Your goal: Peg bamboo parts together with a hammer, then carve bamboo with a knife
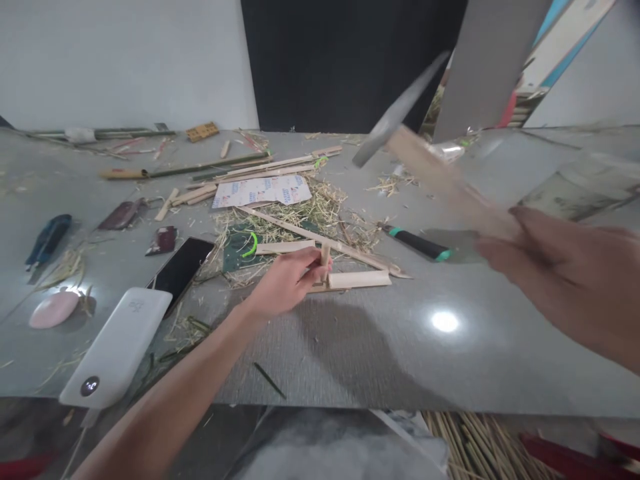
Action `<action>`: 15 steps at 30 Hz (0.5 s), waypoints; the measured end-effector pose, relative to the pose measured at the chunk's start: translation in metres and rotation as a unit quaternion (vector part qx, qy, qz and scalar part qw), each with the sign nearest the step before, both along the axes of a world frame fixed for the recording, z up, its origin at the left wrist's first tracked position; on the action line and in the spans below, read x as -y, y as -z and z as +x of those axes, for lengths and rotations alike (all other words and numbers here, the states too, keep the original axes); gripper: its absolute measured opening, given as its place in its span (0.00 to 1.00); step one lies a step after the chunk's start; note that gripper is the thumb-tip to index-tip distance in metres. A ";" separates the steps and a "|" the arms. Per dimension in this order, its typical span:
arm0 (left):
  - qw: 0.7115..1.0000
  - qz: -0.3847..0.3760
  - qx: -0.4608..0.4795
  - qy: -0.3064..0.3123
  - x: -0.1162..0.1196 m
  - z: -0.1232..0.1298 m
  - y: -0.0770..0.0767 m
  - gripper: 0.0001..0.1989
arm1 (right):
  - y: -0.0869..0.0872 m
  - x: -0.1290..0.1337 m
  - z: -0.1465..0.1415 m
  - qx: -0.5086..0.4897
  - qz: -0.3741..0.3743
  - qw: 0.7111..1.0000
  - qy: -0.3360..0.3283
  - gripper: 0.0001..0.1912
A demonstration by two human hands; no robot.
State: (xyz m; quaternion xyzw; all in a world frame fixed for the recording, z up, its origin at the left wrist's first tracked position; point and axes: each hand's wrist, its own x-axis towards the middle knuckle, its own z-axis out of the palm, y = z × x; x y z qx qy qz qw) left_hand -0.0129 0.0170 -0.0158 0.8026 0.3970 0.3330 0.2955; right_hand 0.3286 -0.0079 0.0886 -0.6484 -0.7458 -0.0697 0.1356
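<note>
My left hand point(287, 280) pinches a short upright wooden peg point(325, 255) low over the table. Right beside it lies a pale split bamboo piece point(359, 279), and another flat pale strip point(285, 247) lies to its left on a green mat point(233, 247). Raised at the right, my right hand point(565, 273) is closed round the wooden handle of a hammer point(450, 173), whose grey metal head points up and left. The hammer is blurred by motion. A long bamboo strip point(320, 238) lies just behind the peg.
A black-and-green-handled tool point(420, 243) lies right of the mat. Behind are shavings point(325, 200), a printed paper point(263, 192) and bamboo sticks point(210, 164). At left are a phone point(185, 267), a white power bank point(117, 347) and pliers point(49, 241).
</note>
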 end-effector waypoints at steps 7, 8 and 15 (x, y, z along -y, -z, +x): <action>0.999 -0.006 0.040 -0.013 0.001 0.000 0.002 0.09 | 0.064 -0.048 0.000 0.083 -0.082 0.993 0.012 0.18; 0.999 -0.009 0.049 -0.015 0.001 0.000 0.002 0.09 | 0.075 -0.053 0.000 0.083 -0.082 0.993 0.015 0.18; 0.994 -0.042 0.096 -0.024 -0.002 -0.001 0.007 0.08 | 0.112 -0.068 -0.004 0.076 -0.041 0.996 -0.018 0.15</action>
